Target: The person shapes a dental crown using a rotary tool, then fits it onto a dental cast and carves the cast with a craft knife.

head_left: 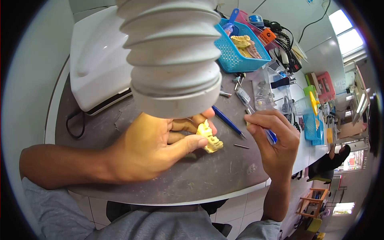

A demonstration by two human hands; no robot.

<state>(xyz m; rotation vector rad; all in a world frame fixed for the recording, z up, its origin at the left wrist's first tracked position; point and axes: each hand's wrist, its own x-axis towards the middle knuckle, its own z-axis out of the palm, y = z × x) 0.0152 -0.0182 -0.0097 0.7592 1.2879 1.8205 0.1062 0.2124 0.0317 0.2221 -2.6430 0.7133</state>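
My left hand (154,148) is closed around a yellow dental cast (209,137), thumb on the near side and fingers behind it. The cast is jagged along its right edge and is held just over the grey worktop (188,176). Off to the right, the thumb and index finger of my right hand (276,138) are pressed together in a pinch. A tiny pale bit seems to show at the fingertips, too small to name. Between the hands lie a blue pen-like tool (229,121) and a short metal pin (241,146). A wire brush (244,97) is just beyond the right fingertips.
A white ribbed hose (176,60) hangs over the bench, hiding part of it. At left is a white machine (100,60). A blue basket (240,64) of casts stands at the back, near a clear plastic box (262,94). Another person (326,164) sits far right.
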